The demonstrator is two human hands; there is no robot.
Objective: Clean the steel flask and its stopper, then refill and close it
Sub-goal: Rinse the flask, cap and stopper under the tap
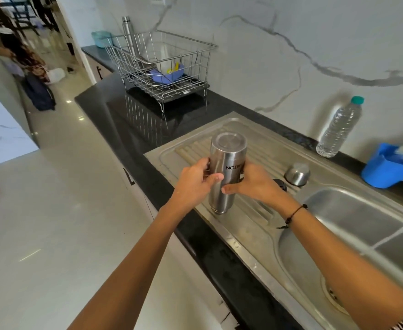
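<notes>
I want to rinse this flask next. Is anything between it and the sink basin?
Nothing visible blocks it. The steel flask, upside down on the drainboard and gripped by both hands, has bare steel between it and the basin; the steel cap sits farther back.

Brushed steel flask (226, 167), dull steel drainboard (255, 225), glossy black counter (124, 120).

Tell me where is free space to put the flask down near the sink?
Free: the ribbed drainboard between the flask and the dish rack, and the dark counter in front of the rack. Crowded: right of the flask, where the steel cap and black stopper lie beside the basin.
</notes>
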